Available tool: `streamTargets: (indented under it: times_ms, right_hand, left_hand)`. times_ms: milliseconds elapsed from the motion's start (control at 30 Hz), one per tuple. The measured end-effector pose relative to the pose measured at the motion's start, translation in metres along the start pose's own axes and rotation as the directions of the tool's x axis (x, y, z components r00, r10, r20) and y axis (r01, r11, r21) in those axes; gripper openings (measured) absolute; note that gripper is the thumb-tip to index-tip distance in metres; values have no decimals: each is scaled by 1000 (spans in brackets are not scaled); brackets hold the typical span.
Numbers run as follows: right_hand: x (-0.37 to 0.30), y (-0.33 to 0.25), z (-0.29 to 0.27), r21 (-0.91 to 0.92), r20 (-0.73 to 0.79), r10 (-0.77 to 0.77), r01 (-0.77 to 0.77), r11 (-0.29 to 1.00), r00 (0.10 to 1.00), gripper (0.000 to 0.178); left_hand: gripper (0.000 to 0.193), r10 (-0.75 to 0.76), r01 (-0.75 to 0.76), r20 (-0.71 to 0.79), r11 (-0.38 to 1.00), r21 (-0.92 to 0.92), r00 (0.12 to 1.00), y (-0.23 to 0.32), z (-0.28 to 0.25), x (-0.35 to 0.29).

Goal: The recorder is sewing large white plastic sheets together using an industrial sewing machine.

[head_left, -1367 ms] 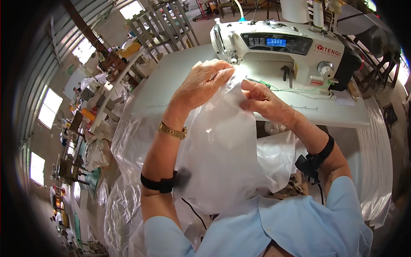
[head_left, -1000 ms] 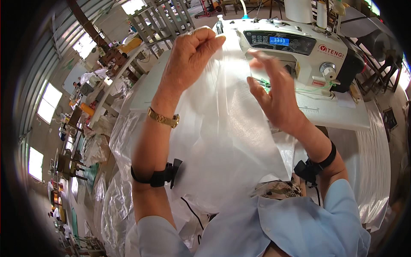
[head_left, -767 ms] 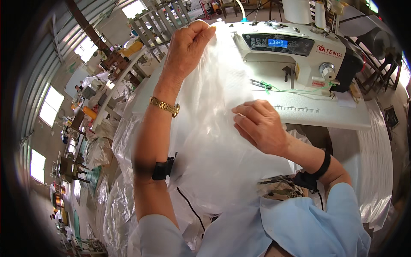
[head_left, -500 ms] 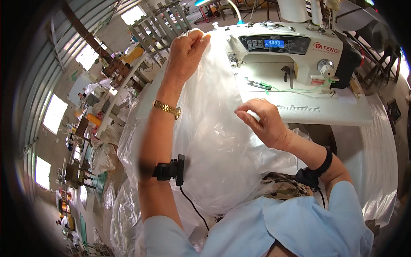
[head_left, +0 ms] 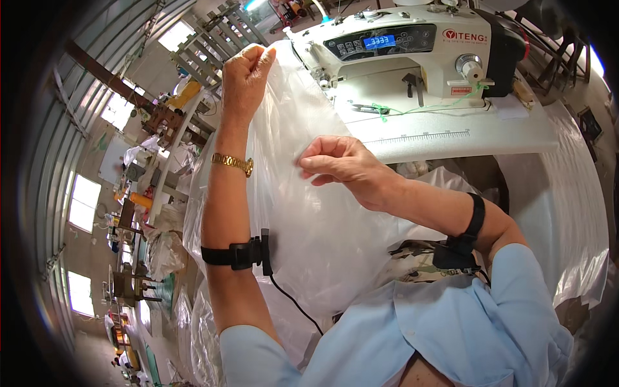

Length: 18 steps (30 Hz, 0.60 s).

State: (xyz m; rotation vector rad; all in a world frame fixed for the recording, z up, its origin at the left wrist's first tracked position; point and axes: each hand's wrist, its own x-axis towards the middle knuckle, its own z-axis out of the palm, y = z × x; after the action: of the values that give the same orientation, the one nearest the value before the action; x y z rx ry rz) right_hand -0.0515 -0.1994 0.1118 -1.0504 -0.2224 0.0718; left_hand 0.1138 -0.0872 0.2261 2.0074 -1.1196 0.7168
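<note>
My left hand (head_left: 248,77) is raised at the upper left, thumb and fingers pinched on the top of a thin, translucent white plastic sheet (head_left: 335,238). The sheet hangs down from that pinch in long folds and spreads over my lap. In front of it, at mid-height, is my right hand (head_left: 338,164), thumb and forefinger brought together; whether they pinch anything is hard to see. To the right stands a white sewing machine (head_left: 387,58) with a lit blue display. Thread snips (head_left: 369,108) and green thread (head_left: 445,106) lie on its bed.
Along the machine table's (head_left: 516,138) front edge runs a printed ruler (head_left: 425,137). More plastic sheeting (head_left: 567,213) drapes over the right side. A lamp (head_left: 320,9) shines behind the machine. Cluttered workbenches (head_left: 161,180) stand at the left. A cable (head_left: 293,300) trails from my left armband.
My right hand has moved left, away from the machine bed and in front of the sheet. The left hand still holds the top of the sheet. The whole view has shifted slightly.
</note>
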Motion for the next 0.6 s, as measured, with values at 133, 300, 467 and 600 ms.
streamTargets:
  times_ms: [133,300,467,600]
  right_hand:
    - [-24,-15,-1,418,178,-120,35,908,977,10]
    - [-15,-4,-35,517,-73,-139,157,842,988,33]
    - [-22,-9,-26,359,60,-84,58,932,995,43]
    - [-25,-14,-33,330,180,-154,88,940,972,18]
  left_hand:
    - [29,-70,69,-9,993,-95,997,-6,-9,-7]
    - [26,-116,109,-15,964,-241,993,-6,-4,-7]
    - [25,-144,143,17,950,-279,989,-2,-9,-10]
    - [24,-190,191,38,912,-363,981,8,-13,-15]
